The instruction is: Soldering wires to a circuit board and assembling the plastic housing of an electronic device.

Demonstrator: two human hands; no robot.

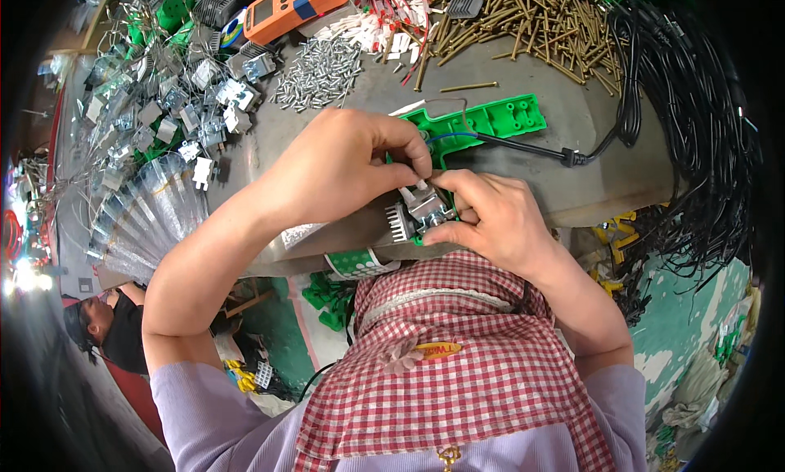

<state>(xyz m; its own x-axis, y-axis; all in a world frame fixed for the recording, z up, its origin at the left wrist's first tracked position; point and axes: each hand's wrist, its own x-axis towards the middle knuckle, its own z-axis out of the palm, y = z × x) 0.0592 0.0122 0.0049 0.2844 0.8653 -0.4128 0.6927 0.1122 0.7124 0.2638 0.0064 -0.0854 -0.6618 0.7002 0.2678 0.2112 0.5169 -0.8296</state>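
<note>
A green plastic housing half lies at the table's near side, and its lower part runs under my hands. My right hand is closed on that lower part, its thumb beside a silver metal fitting seated there. A grey finned piece sits against the fitting's left side. My left hand is pinched just above the fitting, next to small white sleeves; its fingers hide what they grip. A black cord enters the housing, with a blue wire at its end.
Metal fittings with wires heap at the left, above clear plastic strips. Behind lie small silver screws, an orange meter, white sleeves and long brass screws. Black cords hang at the right.
</note>
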